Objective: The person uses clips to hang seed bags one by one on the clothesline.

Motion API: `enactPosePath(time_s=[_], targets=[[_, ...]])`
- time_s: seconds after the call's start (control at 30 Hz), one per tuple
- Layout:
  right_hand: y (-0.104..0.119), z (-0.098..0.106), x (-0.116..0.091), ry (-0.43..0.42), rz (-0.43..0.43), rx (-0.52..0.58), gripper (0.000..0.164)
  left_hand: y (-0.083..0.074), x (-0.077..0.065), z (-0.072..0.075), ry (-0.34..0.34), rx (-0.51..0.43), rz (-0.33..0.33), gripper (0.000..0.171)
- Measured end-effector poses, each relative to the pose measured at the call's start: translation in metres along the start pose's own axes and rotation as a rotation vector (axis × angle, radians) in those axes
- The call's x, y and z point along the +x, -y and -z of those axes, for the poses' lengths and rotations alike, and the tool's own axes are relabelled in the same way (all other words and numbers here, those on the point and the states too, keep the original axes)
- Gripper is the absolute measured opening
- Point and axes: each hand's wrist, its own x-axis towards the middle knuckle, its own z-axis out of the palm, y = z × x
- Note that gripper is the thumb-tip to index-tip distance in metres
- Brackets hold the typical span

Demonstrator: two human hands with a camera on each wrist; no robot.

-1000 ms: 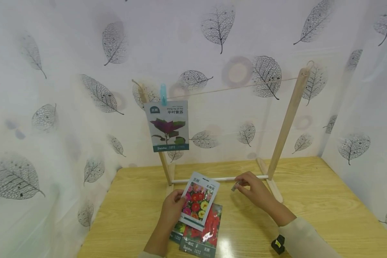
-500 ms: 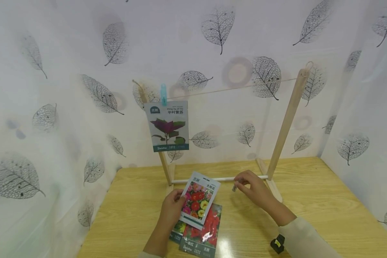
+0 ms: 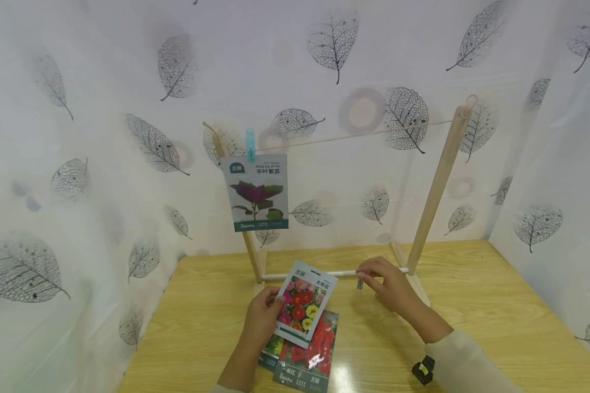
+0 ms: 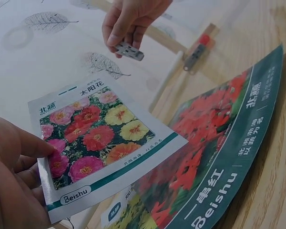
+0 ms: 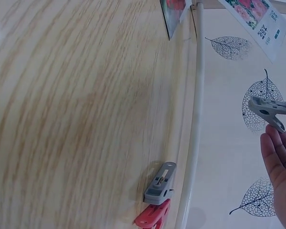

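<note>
My left hand [image 3: 263, 316] pinches the left edge of a seed packet [image 3: 303, 303] with pink, red and yellow flowers, tilted above the table. Beneath it lie a red-flowered seed packet [image 3: 307, 357] and, mostly covered, one with yellow flowers [image 3: 273, 347]. To the right, my right hand [image 3: 387, 285] holds a grey clothespin [image 5: 267, 107] between thumb and fingers, its nose pointing down in the head view. A light-blue clothespin [image 3: 250, 145] fixes a purple-leaf seed packet [image 3: 257, 192] to the string [image 3: 344, 140] at the left end.
Wooden posts [image 3: 437, 191] and a white rod [image 3: 341, 273] form the stand carrying the string. Another grey clothespin [image 5: 160, 183] and a red clothespin [image 5: 153, 217] lie on the table beside the rod. A black object [image 3: 423, 371] is by the right sleeve.
The grey clothespin has turned in my right fingers from slanting down-left to hanging straight down. My right hand has lifted slightly. The left hand and its packet have barely moved.
</note>
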Motion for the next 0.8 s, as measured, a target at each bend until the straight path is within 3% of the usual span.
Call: enactPosePath(time_s=[0.43, 0.8], targets=[[0.007, 0.007, 0.003, -0.025, 0.057, 0.0, 0.014, -0.009, -0.006, 0.001, 0.011, -0.063, -0.019, 0.027], [0.015, 0.011, 0.01, 0.002, -0.018, 0.046, 0.02, -0.011, -0.004, 0.0, -0.018, -0.107, -0.014, 0.03]])
